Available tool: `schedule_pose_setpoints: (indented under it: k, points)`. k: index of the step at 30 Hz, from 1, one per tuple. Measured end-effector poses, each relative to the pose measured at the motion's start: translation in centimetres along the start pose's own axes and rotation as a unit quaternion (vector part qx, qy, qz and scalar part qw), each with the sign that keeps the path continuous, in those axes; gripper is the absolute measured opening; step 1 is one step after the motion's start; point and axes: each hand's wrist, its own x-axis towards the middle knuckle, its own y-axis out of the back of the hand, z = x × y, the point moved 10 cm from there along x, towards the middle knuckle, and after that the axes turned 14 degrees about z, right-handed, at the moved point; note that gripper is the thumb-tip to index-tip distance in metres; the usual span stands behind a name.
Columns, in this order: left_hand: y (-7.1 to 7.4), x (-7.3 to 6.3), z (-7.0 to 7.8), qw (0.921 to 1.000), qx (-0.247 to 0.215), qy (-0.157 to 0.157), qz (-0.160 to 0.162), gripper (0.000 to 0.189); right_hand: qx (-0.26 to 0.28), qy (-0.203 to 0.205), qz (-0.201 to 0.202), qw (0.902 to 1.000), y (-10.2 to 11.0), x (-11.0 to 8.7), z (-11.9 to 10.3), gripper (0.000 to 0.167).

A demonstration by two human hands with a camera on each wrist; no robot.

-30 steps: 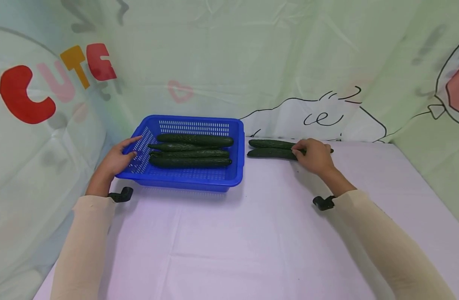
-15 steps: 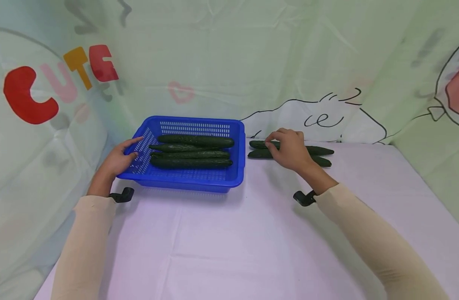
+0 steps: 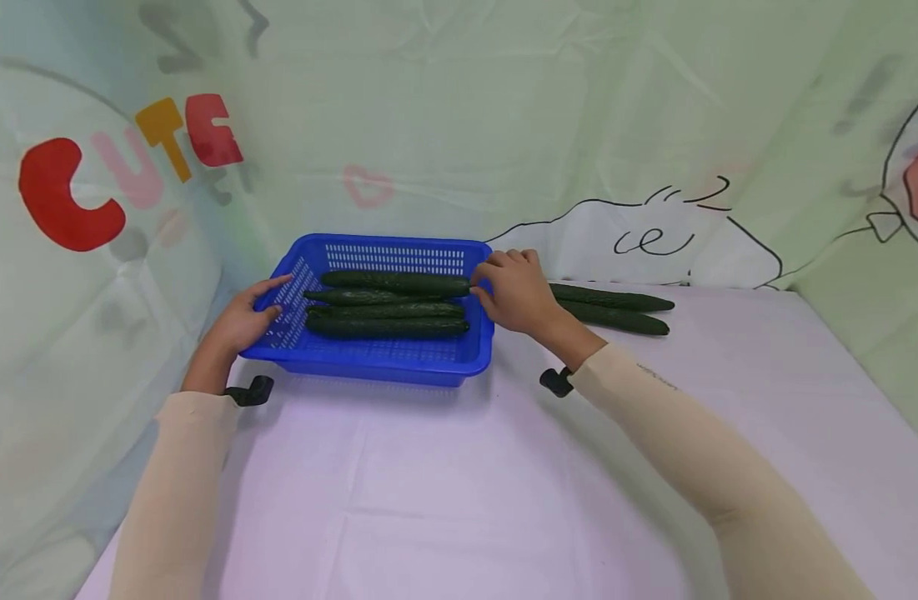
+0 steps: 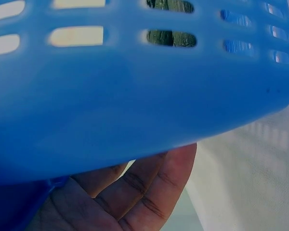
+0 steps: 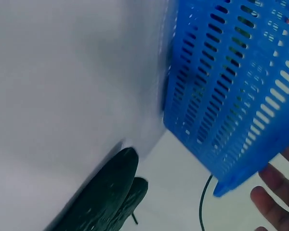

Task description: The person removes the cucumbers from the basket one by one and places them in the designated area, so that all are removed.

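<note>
A blue plastic basket with slotted walls stands on the table and holds several long green cucumbers lying side by side. My left hand grips its left rim, thumb on the inner side; the left wrist view shows the curled fingers under the rim. Over the right rim hovers my right hand, fingers loosely bent and nothing held; whether it touches the rim cannot be told. Two more cucumbers lie outside, just right of the basket, their left ends hidden behind the right hand.
A pale cloth covers the table. Directly behind the basket rises a printed fabric backdrop, and another fabric wall borders the left side. A black strap mount sits on each wrist.
My right hand has moved left, from above the two loose cucumbers to the basket's right rim. Those cucumbers stay where they were. The left hand keeps its grip on the basket.
</note>
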Motion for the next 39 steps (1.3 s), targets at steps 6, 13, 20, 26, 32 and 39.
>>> schedule_pose_setpoints:
  k: [6, 13, 20, 26, 32, 39]
  points:
    - [0.0, -0.1, -0.2, 1.0000, -0.002, 0.002, 0.001, 0.059, -0.011, -0.046, -0.064, 0.9968, -2.4, 1.0, -0.3, 0.017]
    - [0.0, -0.1, 0.0, 1.0000, 0.002, 0.001, 0.000, 0.059, -0.037, -0.081, -0.105, 0.9905, -3.9, 2.0, -0.5, 0.025]
    - [0.2, -0.1, 0.0, 1.0000, -0.001, -0.002, 0.002, 0.059, -0.057, -0.073, -0.095, 0.9911, -4.5, 2.7, -0.8, 0.028]
    - [-0.1, -0.1, 0.0, 1.0000, -0.003, -0.003, 0.001, 0.059, -0.065, -0.071, -0.091, 0.9912, -5.3, 2.8, -0.9, 0.024]
    - [-0.3, 0.2, 0.3, 0.9999, 0.005, -0.008, 0.003, 0.058, -0.093, -0.054, -0.078, 0.9911, -5.6, 2.8, -1.0, 0.018]
    - [-0.1, 0.1, -0.2, 1.0000, -0.005, 0.002, 0.001, 0.059, -0.106, -0.043, -0.089, 0.9894, -5.8, 3.2, -1.7, 0.021]
